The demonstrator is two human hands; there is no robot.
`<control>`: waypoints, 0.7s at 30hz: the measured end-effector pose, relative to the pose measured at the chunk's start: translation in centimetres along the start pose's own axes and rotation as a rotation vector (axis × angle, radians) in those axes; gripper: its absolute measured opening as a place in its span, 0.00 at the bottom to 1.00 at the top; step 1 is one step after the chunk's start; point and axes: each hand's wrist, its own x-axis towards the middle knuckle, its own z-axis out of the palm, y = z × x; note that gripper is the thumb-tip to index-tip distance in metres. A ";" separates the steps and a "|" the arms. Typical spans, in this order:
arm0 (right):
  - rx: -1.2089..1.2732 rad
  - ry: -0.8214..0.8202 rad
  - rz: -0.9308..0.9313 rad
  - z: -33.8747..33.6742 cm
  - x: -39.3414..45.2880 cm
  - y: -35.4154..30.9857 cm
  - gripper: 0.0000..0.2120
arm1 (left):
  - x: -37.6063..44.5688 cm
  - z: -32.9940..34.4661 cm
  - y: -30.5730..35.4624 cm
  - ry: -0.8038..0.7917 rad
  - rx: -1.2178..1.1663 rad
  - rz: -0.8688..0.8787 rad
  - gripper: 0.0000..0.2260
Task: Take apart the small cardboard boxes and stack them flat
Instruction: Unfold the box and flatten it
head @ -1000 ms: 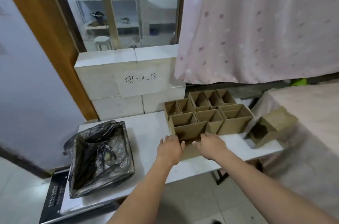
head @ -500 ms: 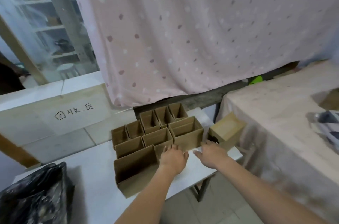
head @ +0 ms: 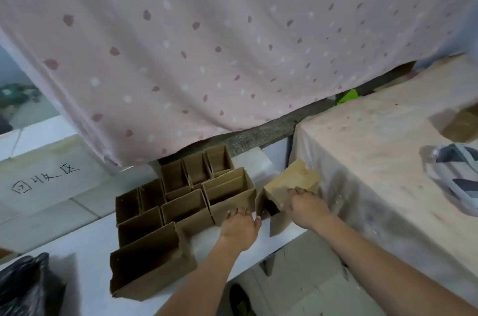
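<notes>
Both hands are out over the white table [head: 85,287], a little apart from each other. Going left to right, a black bag [head: 25,287] sits at the near left corner, then comes the cluster of small cardboard boxes [head: 181,202], all still standing open-topped and packed side against side, with the biggest one nearest and leftmost. The left hand [head: 240,225] lies with its fingers fairly straight against the near face of the rightmost box in the cluster, holding nothing. The right hand [head: 305,205] rests on the tipped box [head: 289,186], which lies on its side at the table's right edge, its open mouth toward the cluster; whether the fingers grip it or just lie on it, I cannot tell. That box has a flap hanging past the edge, so I'd guess a careless pull could send it off the table, and a shove from the left hand could skew the packed rows.
</notes>
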 end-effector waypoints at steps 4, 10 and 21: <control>-0.016 -0.031 -0.026 -1.1 2.3 1.7 0.29 | 3.8 -0.3 0.4 -0.005 -0.062 -0.013 0.24; -0.173 -0.124 -0.162 -2.5 6.1 2.1 0.40 | 8.5 0.0 0.6 -0.025 -0.279 -0.038 0.24; -0.640 -0.273 -0.359 0.3 12.7 2.3 0.61 | 11.1 4.0 0.5 -0.088 -0.661 -0.107 0.21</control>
